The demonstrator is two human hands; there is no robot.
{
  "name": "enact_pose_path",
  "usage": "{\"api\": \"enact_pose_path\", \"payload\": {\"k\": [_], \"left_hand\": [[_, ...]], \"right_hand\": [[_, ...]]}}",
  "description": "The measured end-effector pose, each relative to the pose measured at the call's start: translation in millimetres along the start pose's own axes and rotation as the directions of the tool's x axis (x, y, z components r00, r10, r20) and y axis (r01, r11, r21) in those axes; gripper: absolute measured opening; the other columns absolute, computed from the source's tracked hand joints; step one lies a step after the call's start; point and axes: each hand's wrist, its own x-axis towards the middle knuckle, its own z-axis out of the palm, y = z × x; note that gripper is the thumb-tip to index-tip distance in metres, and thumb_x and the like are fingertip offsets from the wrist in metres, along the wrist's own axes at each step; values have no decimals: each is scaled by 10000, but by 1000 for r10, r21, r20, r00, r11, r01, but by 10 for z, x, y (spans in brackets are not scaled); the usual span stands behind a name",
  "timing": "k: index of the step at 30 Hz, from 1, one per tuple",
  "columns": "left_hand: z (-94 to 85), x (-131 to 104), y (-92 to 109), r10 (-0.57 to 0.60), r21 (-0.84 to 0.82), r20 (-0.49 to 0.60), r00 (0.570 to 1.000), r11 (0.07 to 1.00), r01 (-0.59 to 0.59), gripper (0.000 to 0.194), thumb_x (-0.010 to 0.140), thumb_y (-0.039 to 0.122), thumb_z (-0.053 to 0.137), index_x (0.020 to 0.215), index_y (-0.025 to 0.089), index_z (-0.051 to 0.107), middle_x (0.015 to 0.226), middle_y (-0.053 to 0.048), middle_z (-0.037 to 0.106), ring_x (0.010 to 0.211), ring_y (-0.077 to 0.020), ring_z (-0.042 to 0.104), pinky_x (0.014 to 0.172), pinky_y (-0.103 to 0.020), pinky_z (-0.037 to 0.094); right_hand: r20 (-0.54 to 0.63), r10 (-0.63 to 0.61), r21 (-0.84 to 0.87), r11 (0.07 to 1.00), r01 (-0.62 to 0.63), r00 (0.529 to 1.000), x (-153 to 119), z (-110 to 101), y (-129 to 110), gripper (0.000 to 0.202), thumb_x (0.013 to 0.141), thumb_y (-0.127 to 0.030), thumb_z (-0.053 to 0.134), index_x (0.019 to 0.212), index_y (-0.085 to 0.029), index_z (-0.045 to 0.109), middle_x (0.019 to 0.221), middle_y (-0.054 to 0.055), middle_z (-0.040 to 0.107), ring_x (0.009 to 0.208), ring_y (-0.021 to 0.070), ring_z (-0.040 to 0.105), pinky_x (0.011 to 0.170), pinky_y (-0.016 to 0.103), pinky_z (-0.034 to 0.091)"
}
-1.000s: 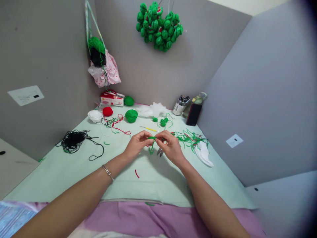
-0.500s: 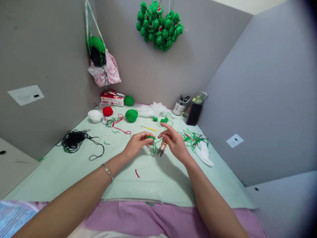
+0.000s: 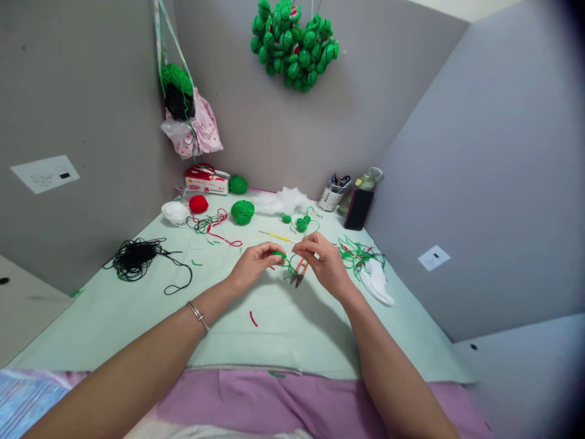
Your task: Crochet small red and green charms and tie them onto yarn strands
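Note:
My left hand (image 3: 254,264) pinches a small green crocheted piece (image 3: 278,253) between thumb and fingers. Green yarn tails hang from it. Just to the right, my right hand (image 3: 320,256) has thumb and fingertips pressed together; whatever is between them is too small to make out. Thread snips (image 3: 300,273) with orange handles lie below the right hand, partly covered by it. A yellow-handled crochet hook (image 3: 278,237) rests on the table beyond both hands. Small green crocheted balls (image 3: 301,224) lie behind the right hand.
Black yarn (image 3: 137,258) lies at the left. Green (image 3: 242,212), red (image 3: 198,204) and white (image 3: 175,213) yarn balls stand behind it. Stuffing (image 3: 286,201), a pen cup (image 3: 331,196) and a phone (image 3: 359,209) are at the back. Yarn scraps (image 3: 359,253) lie right. Green crocheted pieces (image 3: 295,49) hang above.
The fingers of my right hand, spread apart before, have come together in a pinch near the green piece. My left hand has stayed in place.

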Motion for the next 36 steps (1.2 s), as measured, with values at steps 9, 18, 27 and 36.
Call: {"api": "enact_pose_path", "payload": {"k": [9,18,27,36], "left_hand": [[7,-3,-2,-5,20,4,1000,1000,5,159,801,291,652,916,185,684,851,-25,659,826,-173,597,796,-301,453],[-5,-8,12,-26,27,52,998,999,25,173,808,309,647,921,182,681,840,-28,671,820,-176,606,792,-297,437],[-11,-17,40,-32,-12,100,995,999,34,182,806,326,657,903,173,663,823,-24,664,802,-170,597,797,-300,434],[7,-6,-6,-3,-46,63,998,999,6,183,832,339,660,920,182,625,860,1,604,812,-138,571,770,-260,412]], "right_hand": [[22,-43,-41,998,43,999,-8,13,42,188,943,-214,537,927,-259,719,855,42,579,816,178,565,717,308,435],[64,-34,21,999,33,997,-5,10,28,178,934,-221,552,908,-258,724,865,39,592,804,170,565,714,301,434],[121,42,202,977,-66,992,13,38,44,131,905,-235,599,877,-237,727,828,28,608,763,154,571,696,283,431],[66,50,147,987,-59,997,9,117,45,101,900,-227,601,913,-225,701,876,41,623,770,157,582,691,281,440]]}}
